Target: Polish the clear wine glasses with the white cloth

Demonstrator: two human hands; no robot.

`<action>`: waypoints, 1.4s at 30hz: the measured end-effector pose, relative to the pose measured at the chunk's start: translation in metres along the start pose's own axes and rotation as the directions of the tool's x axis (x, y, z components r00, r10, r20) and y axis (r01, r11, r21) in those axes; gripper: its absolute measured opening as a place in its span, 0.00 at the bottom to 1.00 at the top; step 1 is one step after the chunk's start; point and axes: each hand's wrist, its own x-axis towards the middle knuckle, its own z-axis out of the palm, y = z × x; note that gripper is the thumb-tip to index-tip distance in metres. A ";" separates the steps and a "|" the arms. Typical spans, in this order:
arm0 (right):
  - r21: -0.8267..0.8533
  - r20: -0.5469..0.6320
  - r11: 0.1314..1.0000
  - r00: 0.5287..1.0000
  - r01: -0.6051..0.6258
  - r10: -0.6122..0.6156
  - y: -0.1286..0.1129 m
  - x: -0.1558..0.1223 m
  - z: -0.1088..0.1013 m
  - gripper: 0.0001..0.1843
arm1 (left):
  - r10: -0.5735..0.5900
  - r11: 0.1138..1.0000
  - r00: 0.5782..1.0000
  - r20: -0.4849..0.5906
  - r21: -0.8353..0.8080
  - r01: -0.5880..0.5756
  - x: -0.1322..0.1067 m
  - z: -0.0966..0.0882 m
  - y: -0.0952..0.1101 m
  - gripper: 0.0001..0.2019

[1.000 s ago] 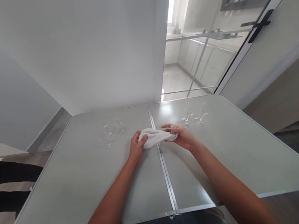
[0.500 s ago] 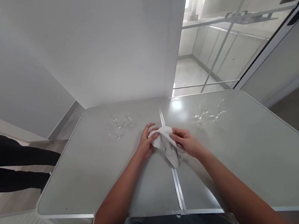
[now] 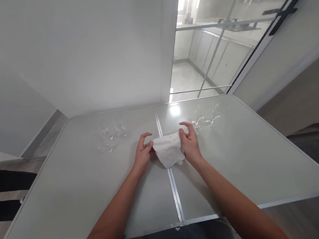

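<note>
Where its top edge runs left to right between the hands, the white cloth (image 3: pixel 168 151) spreads over the table's centre seam (image 3: pixel 173 192), its lower end drooping toward the person. The left hand (image 3: pixel 143 153) and right hand (image 3: pixel 190 143) each pinch an upper corner. Left glasses (image 3: pixel 109 137) and right glasses (image 3: pixel 207 118) sit near, beyond the hands, their contents indiscernible. The edges of the table (image 3: pixel 246 170) lie well apart.

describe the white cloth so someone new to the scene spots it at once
Find the grey table, split by a metal seam down its middle. Over that seam, toward the far edge, the white cloth is held between the left hand and right hand. It is the only opaque, soft thing; its neighbours are clear glasses on either side.
</note>
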 end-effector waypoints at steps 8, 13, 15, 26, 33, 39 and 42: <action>-0.164 0.422 0.962 0.897 0.218 -0.131 -0.003 0.002 0.001 0.26 | 0.197 0.915 0.980 0.030 0.352 -0.195 0.002 -0.005 -0.005 0.31; -0.436 0.384 0.774 0.873 0.459 -0.301 -0.001 0.001 -0.005 0.10 | 0.469 0.574 0.881 0.061 0.737 -0.357 0.002 -0.007 -0.004 0.08; -0.504 0.376 0.672 0.839 0.542 -0.394 -0.005 -0.001 -0.007 0.12 | 0.501 0.534 0.858 0.114 0.739 -0.410 0.000 -0.006 -0.002 0.04; -0.071 0.122 0.997 0.992 -0.017 0.025 0.027 0.004 0.008 0.13 | 0.625 0.678 0.612 -0.484 0.725 -0.118 0.017 -0.053 0.003 0.13; 0.258 -0.006 0.942 0.975 -0.213 0.222 0.037 0.003 0.013 0.17 | 0.540 0.689 0.635 -0.552 0.723 0.042 0.036 -0.074 -0.013 0.28; 0.334 0.001 0.909 0.965 -0.249 0.264 0.036 0.001 0.015 0.20 | 0.519 0.713 0.658 -0.546 0.701 0.019 0.047 -0.071 -0.010 0.31; 0.374 0.034 0.881 0.953 -0.291 0.300 0.036 0.000 0.017 0.22 | 0.509 0.745 0.645 -0.570 0.667 0.001 0.056 -0.077 -0.006 0.29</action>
